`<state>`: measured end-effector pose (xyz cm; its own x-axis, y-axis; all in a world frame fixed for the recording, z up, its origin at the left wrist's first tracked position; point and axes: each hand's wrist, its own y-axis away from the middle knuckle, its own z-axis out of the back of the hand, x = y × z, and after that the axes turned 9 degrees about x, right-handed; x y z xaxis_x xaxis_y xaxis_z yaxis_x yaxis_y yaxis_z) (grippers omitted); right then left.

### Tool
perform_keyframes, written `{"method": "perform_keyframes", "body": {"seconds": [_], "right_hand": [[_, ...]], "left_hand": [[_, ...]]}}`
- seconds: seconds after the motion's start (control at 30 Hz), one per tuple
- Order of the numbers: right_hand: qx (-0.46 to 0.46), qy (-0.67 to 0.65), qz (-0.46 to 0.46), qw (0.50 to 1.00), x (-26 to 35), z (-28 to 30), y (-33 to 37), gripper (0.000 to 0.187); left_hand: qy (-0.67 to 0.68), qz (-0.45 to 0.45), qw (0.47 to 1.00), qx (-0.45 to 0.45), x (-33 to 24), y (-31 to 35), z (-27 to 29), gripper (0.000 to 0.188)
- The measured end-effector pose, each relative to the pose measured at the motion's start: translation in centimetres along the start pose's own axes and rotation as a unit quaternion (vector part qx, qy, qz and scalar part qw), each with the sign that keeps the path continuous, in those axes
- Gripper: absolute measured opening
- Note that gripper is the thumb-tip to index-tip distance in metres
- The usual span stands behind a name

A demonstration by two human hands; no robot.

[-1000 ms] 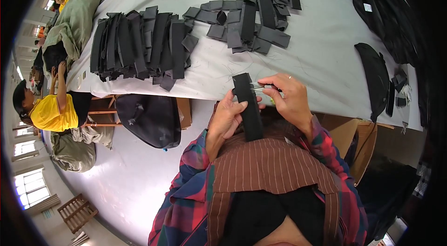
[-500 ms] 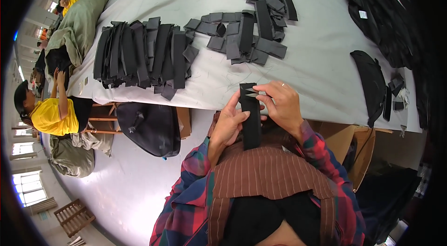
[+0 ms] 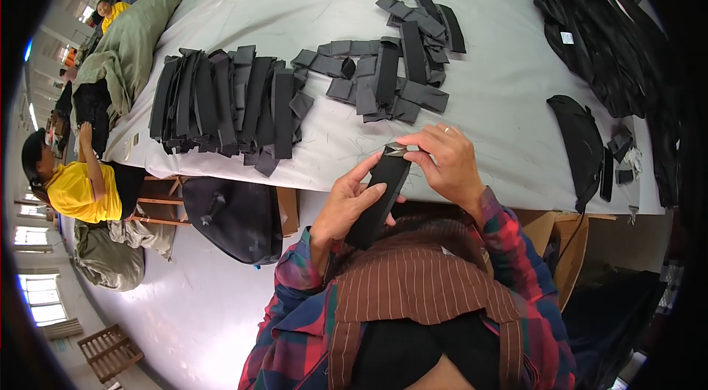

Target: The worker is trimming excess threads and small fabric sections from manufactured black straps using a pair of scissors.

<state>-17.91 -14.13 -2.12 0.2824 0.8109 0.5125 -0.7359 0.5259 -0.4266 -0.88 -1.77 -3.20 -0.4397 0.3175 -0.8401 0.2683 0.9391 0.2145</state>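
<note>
My left hand [image 3: 351,200] grips a black fabric strip [image 3: 377,205], thumb on its face and fingers behind. The strip slants, its upper end near the table's front edge. In my right hand [image 3: 445,164] is a small pair of thread snips [image 3: 396,149], its pointed metal blades at that upper end. My fingers cover most of the snips' body. Past my hands lies a loose heap of black and dark grey strips [image 3: 414,50]. Left of it, a tight row of similar strips [image 3: 210,98] stands packed together on the table.
The pale cloth-covered table [image 3: 487,124] spans the view. Black bags [image 3: 582,43] and a curved black piece [image 3: 575,143] lie at right. A black bag [image 3: 228,216] sits below the table's edge at left. A co-worker in yellow [image 3: 85,191] is at far left.
The strip has tilted, its lower end swinging left. The snips' blades have turned and moved closer onto its upper end. My view has shifted slightly.
</note>
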Motion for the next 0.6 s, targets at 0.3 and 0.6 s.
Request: {"method": "perform_keyframes", "body": {"seconds": [0.3,0.6], "right_hand": [[0.030,-0.038,0.028,0.998,-1.3,0.1,-0.2,0.011],[0.079,-0.018,0.055,0.995,0.5,1.9,-1.7,0.011]], "left_hand": [[0.027,0.044,0.998,0.023,0.3,0.3,1.6,0.058],[0.034,0.062,0.997,0.020,-0.9,1.2,1.8,0.059]]}}
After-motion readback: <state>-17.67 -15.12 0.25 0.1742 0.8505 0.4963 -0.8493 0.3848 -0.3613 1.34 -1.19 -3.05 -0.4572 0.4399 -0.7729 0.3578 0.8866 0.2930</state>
